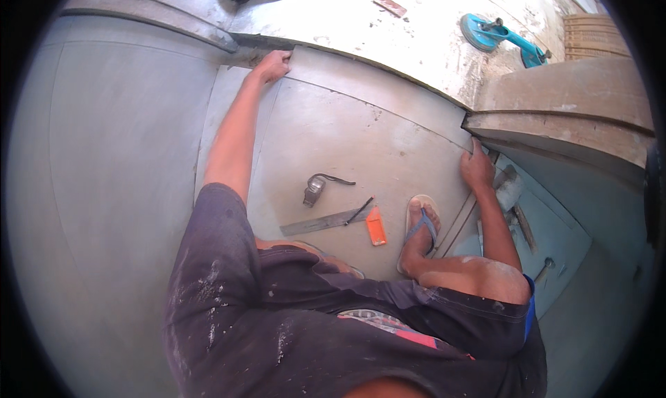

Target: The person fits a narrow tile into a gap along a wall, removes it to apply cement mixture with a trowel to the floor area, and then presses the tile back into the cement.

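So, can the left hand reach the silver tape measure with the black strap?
Probably yes: nothing covers the tape measure, but the left hand must first leave the narrow pale tile strip.

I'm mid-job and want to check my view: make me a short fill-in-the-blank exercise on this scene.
1. The right hand is at one end of the narrow pale strip; the ____ hand is at the other.
2. The square has a handle coloured ____.
3. Of the square and the tape measure, the one nearer the strip is the ____.
4. The suction lifter lies in the picture's upper ____ part.

Missing words: left; orange; tape measure; right.
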